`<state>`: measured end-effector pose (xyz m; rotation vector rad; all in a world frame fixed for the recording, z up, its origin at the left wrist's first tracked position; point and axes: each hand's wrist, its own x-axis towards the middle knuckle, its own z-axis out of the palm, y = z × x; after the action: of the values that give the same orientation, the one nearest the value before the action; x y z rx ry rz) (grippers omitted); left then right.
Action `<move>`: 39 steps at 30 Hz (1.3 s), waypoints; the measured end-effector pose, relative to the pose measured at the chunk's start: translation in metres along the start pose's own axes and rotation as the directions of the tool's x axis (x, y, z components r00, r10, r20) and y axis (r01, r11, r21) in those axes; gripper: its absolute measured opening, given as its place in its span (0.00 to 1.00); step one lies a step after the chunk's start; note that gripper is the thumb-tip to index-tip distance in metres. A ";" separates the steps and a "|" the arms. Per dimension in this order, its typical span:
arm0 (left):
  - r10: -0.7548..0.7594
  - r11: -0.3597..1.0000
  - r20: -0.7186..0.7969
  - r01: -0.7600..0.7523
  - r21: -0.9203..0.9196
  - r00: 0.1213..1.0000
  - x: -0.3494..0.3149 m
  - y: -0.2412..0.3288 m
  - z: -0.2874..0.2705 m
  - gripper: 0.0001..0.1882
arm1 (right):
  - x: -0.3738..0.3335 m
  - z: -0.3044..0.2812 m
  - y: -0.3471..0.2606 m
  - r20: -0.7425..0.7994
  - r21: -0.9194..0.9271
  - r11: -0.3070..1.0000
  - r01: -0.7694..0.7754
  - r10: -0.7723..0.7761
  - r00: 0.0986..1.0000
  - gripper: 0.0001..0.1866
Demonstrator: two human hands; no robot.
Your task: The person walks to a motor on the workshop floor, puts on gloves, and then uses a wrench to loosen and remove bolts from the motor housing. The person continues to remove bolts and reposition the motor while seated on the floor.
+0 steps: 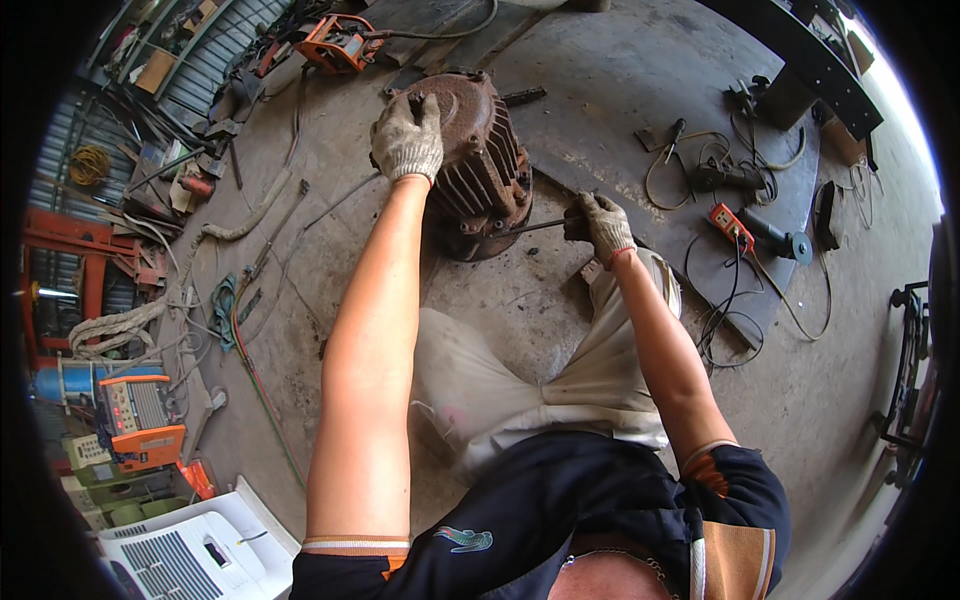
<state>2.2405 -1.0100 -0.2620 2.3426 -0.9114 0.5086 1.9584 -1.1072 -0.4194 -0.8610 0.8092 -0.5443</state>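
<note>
Finned motor: the rusty, brown motor (478,150) is at the upper middle of the frame, on the grey floor (510,310), its round end facing up.
Left arm: it extends almost straight from the lower edge to the upper middle.
Left hand: the gloved left hand (408,145) lies over the left side of the round end, fingers pointing up; how firm its grip is, I cannot tell.
Right arm: it slants from the lower right toward the centre.
Right hand: the gloved right hand (608,228), right of the motor, has its grip closed around a thin dark rod (540,226).
Rod: it runs leftward, nearly level, to the motor's lower part.
</note>
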 end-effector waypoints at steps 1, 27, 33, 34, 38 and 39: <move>0.008 1.000 -0.015 -0.009 -0.012 1.000 -0.001 0.000 0.000 0.30 | 0.000 -0.003 0.001 -0.025 -0.064 0.998 0.008 -0.009 1.000 0.17; -0.017 1.000 0.011 0.017 -0.003 1.000 0.001 -0.002 0.003 0.32 | -0.004 -0.005 0.040 -0.202 0.174 0.979 0.109 -0.073 0.977 0.17; 0.014 0.999 -0.023 -0.015 -0.042 1.000 0.000 -0.002 0.003 0.31 | -0.004 0.001 0.044 -0.224 0.129 0.972 0.196 -0.164 0.961 0.16; 0.004 0.999 -0.004 -0.004 -0.043 1.000 0.000 -0.003 0.002 0.31 | -0.004 0.005 0.045 -0.216 0.147 0.972 0.182 -0.148 0.965 0.15; 0.002 0.999 -0.006 -0.002 -0.049 1.000 0.001 -0.002 0.002 0.30 | -0.006 0.003 0.042 -0.213 0.169 0.978 0.122 -0.084 0.973 0.14; -0.005 0.999 0.008 0.005 -0.051 1.000 0.001 -0.002 0.002 0.30 | -0.007 -0.001 0.039 -0.209 0.159 0.981 0.109 -0.075 0.975 0.15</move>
<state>2.2430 -1.0106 -0.2635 2.3018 -0.9118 0.4687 1.9575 -1.0819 -0.4492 -0.6957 0.8963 -0.7810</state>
